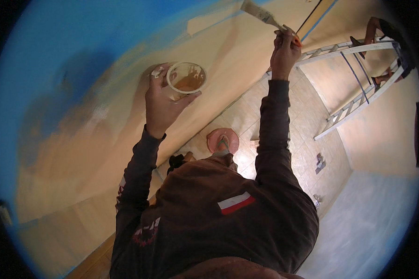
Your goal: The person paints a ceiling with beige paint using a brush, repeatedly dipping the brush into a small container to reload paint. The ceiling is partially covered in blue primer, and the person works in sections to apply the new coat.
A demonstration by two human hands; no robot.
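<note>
In my left hand [160,104] is a round, pale plastic tub [187,78] with tan paint inside, its fingers and thumb wrapped round the side. White smears mark the fingers. Up and to the right, my right hand [285,55] grips a flat paintbrush [261,14] by its handle, bristles pointing up and left. Behind both hands runs the wall [139,111], part blue and part tan, with uneven streaks where the colours meet. The brush's bristles lie near the wall in the picture; whether they touch it I cannot tell.
A stepladder [347,113] stands at the right, with another person [390,35] on it, partly cut off. Below me on the tiled floor [302,111] sits a round pink object [222,141], perhaps a basin. A small crumpled item [320,163] lies on the tiles farther right.
</note>
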